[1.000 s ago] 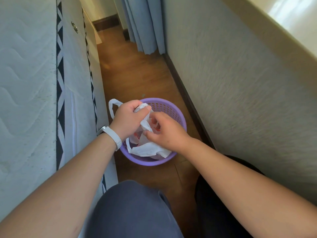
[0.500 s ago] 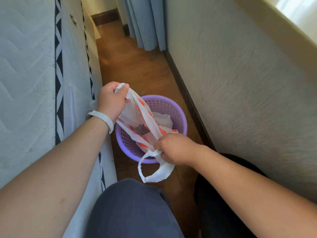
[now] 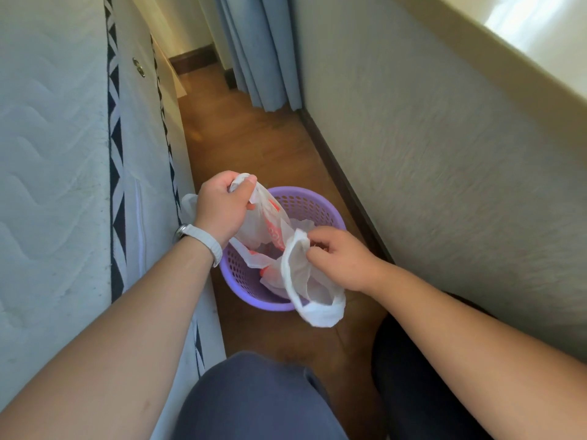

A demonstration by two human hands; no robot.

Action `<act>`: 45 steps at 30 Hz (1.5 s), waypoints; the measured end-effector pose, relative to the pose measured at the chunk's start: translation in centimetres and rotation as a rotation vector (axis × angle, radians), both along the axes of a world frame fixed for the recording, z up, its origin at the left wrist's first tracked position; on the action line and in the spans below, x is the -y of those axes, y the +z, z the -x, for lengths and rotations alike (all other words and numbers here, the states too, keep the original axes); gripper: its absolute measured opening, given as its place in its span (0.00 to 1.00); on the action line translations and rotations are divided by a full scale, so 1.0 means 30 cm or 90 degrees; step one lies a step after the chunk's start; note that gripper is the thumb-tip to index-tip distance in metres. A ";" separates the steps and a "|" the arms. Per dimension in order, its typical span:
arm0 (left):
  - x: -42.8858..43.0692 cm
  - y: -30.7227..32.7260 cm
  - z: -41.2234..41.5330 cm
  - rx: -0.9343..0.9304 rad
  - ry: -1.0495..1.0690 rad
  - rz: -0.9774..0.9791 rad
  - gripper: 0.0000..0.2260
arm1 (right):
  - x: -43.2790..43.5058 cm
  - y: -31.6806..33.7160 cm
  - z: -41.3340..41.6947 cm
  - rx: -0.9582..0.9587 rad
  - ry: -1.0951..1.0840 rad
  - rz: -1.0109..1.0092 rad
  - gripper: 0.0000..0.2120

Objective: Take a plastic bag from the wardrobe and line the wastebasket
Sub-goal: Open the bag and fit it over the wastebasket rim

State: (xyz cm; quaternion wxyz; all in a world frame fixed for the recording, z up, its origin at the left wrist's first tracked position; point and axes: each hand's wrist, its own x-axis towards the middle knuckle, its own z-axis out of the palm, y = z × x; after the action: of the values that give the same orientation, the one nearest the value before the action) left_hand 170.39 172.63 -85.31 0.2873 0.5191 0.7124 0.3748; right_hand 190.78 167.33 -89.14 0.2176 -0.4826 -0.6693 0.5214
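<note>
A round purple wastebasket with a perforated wall stands on the wooden floor between a mattress and a wall. A white plastic bag with red print hangs over and partly inside it. My left hand grips one edge of the bag above the basket's left rim. My right hand pinches the other edge above the near right rim. A white bag handle loops down outside the basket's front. Another handle shows behind my left hand.
A white quilted mattress with a black-and-white patterned border stands close on the left. A textured wall with a dark baseboard runs along the right. Blue curtains hang at the far end. My knees are at the bottom.
My hands moved from being together over the basket to apart, spreading the bag. My right hand rose and shifted right, and the bag's handle now hangs over the front rim.
</note>
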 end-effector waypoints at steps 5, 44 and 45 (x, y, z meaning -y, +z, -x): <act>0.007 -0.009 -0.002 0.031 -0.020 0.007 0.13 | 0.010 0.049 0.038 -0.184 -0.026 0.030 0.16; 0.023 -0.259 0.014 -0.497 -0.449 0.055 0.08 | -0.098 -0.127 0.038 0.469 0.103 -0.218 0.15; 0.024 -0.282 0.035 -0.501 -0.440 0.057 0.10 | -0.102 -0.136 0.031 0.481 0.113 -0.205 0.15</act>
State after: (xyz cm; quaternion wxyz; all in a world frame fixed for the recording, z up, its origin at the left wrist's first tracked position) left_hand 169.34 171.91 -93.77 0.1268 0.8123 0.5693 0.0038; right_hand 189.85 170.39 -93.23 -0.0162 -0.5403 -0.8137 0.2136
